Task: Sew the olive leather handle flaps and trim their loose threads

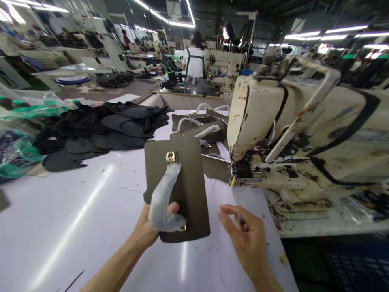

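An olive-green panel (193, 182) is held up over the white table, upright and slightly tilted. Its handle (162, 198), wrapped in pale film, is fixed by gold fittings at top and bottom. My left hand (147, 227) grips the panel's lower left part, with the thumb showing beside the handle and the other fingers hidden. To the right of the panel, apart from it, is my right hand (246, 235), its fingers curled and thumb and index close together around a small dark thing that I cannot make out.
A cream sewing machine (273, 121) stands at the right, its needle area near my right hand. Behind the panel lie several similar pieces (197, 129) with wrapped handles. Black cut pieces (100, 129) cover the table's back left. A person (194, 61) sits farther back.
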Tool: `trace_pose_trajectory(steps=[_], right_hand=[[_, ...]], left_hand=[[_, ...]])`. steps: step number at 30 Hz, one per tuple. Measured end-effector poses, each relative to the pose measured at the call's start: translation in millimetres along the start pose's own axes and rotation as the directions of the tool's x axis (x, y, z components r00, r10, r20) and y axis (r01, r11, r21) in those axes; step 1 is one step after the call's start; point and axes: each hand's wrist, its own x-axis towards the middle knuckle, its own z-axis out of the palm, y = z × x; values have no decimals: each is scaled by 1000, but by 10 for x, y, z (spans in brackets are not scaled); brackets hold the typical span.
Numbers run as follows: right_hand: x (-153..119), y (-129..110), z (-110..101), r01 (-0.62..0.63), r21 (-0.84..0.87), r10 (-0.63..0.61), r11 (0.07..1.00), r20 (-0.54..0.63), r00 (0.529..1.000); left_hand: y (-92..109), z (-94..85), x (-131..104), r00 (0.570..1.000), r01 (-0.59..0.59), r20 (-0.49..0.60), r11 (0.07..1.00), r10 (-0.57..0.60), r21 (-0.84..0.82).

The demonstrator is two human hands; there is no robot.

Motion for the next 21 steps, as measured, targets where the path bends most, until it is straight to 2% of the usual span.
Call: trace_pose_trajectory(steps=[1, 3, 7, 11, 15, 21], right_hand=[[-42, 36, 55, -71, 27, 68, 997, 111, 992], [-75, 89, 132, -212, 94, 187, 973, 219, 958], [28, 146, 114, -392, 237, 346, 889, 213, 914], [202, 194, 41, -441, 283, 405, 852, 178, 897], [377, 250, 65, -444, 313, 437, 839, 96, 894], [592, 292, 104, -454, 395, 476, 799, 47, 878]], left_hand=[[8, 88, 42, 999, 13, -34, 999, -15, -40], [34, 293, 142, 994, 43, -93, 989, -56, -138], [61, 629, 375, 988, 84, -107, 968, -111, -236], [35, 783, 638, 988, 127, -48, 959, -144, -255], [23, 884, 884, 985, 163, -14, 961, -171, -225], [43, 1016, 1121, 984, 168, -29, 967, -176, -191]])
